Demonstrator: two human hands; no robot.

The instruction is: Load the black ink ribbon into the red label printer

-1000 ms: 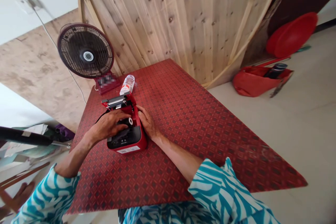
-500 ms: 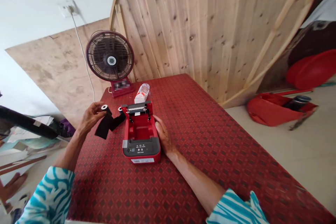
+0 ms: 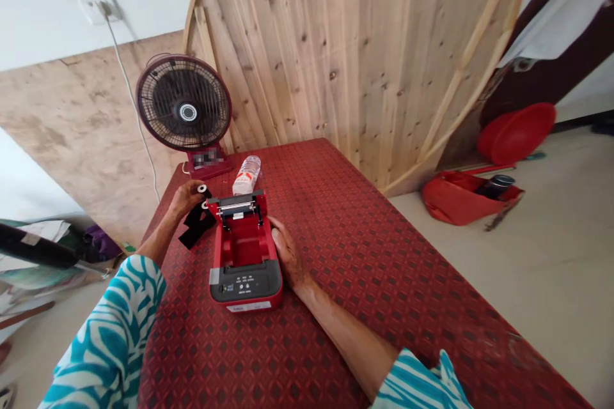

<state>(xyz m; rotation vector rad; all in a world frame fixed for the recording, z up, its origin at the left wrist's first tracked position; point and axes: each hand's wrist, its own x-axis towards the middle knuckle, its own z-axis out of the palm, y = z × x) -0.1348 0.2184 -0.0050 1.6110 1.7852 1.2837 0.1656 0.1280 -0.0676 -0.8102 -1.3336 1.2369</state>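
Note:
A red and black label printer [image 3: 246,282] stands on the table with its cover raised at the back, baring a red inner bay. My right hand [image 3: 289,252] grips its right side, with some fingertips hidden. Beyond the printer's left rear corner, my left hand [image 3: 188,197] pinches one white-cored roll of black ribbon [image 3: 196,225]. The ribbon's second roll sits just below the first, beside the raised cover. A loose black strip hangs down towards the tabletop. Behind the cover lies a clear plastic bottle [image 3: 247,175] with a red and white label.
A dark red fan [image 3: 185,105] is at the table's back left, its cord rising to a wall socket [image 3: 100,7]. The red patterned table [image 3: 355,255] stretches right. Wooden boards [image 3: 330,45] lean behind. On the floor at right are a red bag [image 3: 446,199] and a red basin [image 3: 518,134].
My left hand has carried the held roll closer to the second roll and the raised cover. The view has turned slightly right. My right hand stays on the printer's side.

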